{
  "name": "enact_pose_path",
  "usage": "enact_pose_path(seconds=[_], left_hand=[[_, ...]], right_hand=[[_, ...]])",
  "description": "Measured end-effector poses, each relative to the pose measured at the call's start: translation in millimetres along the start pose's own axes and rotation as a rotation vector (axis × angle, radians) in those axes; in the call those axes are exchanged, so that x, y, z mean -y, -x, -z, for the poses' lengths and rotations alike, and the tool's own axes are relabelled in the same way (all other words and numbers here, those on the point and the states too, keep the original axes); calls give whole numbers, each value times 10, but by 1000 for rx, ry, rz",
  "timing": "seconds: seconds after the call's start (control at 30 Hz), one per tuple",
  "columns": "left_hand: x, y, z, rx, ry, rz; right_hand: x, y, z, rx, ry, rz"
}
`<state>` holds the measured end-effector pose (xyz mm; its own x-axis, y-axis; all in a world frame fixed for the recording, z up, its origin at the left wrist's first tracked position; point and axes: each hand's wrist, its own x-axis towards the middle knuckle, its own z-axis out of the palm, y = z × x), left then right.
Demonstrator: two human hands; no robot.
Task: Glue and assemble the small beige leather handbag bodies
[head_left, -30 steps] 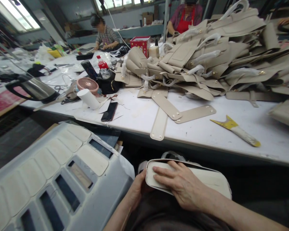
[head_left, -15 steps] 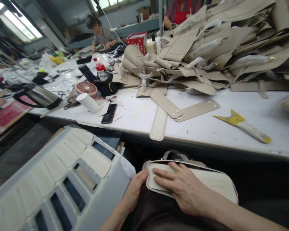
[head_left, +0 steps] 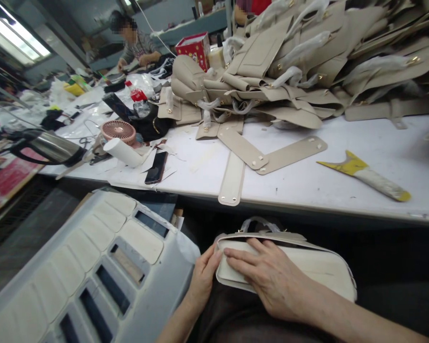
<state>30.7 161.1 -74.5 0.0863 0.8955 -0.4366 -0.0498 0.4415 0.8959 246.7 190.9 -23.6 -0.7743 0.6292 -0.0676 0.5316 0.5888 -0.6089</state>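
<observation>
A beige handbag rests in my lap with a pale, stiff panel facing up. A plastic-wrapped handle stands up at its far side. My left hand pinches the bag's left end, thumb on the edge and fingers folded behind it. Spread over the panel, my right hand presses with outstretched fingers; a couple of its fingertips reach the dark gap along the far rim. Beside my left hand lies a grey board with cream oval-cornered panels and several slots.
A white table runs ahead, with a large pile of beige bag pieces, straps, a yellow-and-white tool, a phone, a pink fan and a kettle. A co-worker sits at the back left.
The view has tilted slightly down and shifted right. My left hand has slid a little along the bag's left end, its thumb now higher; the right hand stays on the panel.
</observation>
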Motion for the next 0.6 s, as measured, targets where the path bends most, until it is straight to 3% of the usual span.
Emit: enact_pose_path(seconds=[0.2,0.33,0.5,0.6], left_hand=[[48,-4,-113,0,188,-11],[31,11,-165,29,317,-18],[5,10,-161,41,335,4],[-41,9,-129,11,225,-1]], right_hand=[[15,-9,32,-51,-93,-17],[-20,1,-9,-180,-393,-73],[-26,49,-13,-495,-1064,-91],[-55,197,101,-763,-1206,-81]])
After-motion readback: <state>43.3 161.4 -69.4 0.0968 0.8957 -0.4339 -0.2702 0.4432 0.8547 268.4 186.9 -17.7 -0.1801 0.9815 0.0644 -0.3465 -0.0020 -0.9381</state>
